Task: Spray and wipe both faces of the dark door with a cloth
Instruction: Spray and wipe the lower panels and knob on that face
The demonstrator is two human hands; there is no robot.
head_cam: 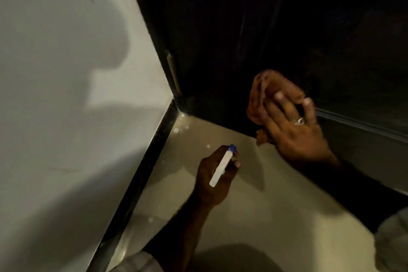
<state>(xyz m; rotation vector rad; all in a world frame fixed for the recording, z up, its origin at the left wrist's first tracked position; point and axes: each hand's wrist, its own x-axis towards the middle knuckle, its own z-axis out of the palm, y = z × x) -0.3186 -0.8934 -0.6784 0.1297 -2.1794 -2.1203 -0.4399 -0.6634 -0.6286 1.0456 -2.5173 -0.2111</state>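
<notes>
Orange cloth (268, 93) lies flat against the lower part of the dark door (254, 28), at right, under the right hand (293, 123), whose fingers are spread straight. Nearer, over the floor (254, 205), the left hand (215, 174) has its fingers curled round a white spray bottle (221, 166) with a blue tip. No legible label; the bottle's body is hidden.

You've got the dark door (254, 28) filling the upper right, near black, its bottom edge just above the pale floor in the corner. The orange-brown cloth (265, 95) is bunched flat against its lower part. The spray bottle (223, 165), white with a blue tip, sits tilted, nozzle toward the door.
</notes>
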